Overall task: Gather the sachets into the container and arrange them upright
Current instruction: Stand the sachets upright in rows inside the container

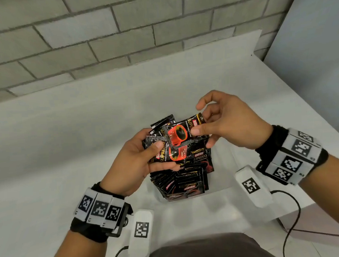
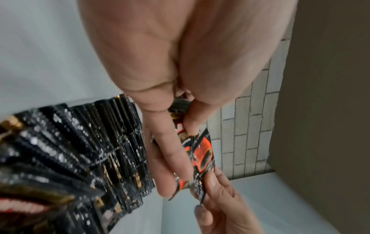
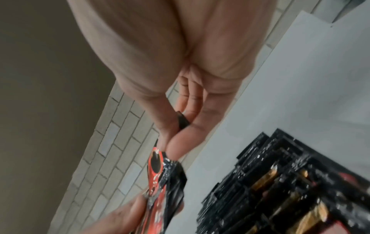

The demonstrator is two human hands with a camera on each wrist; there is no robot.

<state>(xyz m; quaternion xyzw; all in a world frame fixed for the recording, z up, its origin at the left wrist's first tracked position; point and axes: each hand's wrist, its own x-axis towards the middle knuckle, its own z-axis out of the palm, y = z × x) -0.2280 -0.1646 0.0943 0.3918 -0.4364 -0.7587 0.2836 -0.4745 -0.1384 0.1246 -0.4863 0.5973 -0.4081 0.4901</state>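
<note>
Sachets point(image 1: 162, 148) fanned in the left hand point(image 1: 133, 162) above the packed container point(image 1: 223, 176), right hand point(image 1: 229, 122) pinching the top sachet point(image 1: 184, 133), left wrist view showed thumb and fingers clamping the bundle, right wrist view blurred, apparently pinching one packet's edge.

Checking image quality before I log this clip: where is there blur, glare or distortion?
Head view: sharp in the middle, brick lines bowed by the wide lens, mild glare on the held sachets. Left wrist view: packed sachets smeared with speckled glare, palm close and soft. Right wrist view: blurred throughout, container stack streaked.
</note>
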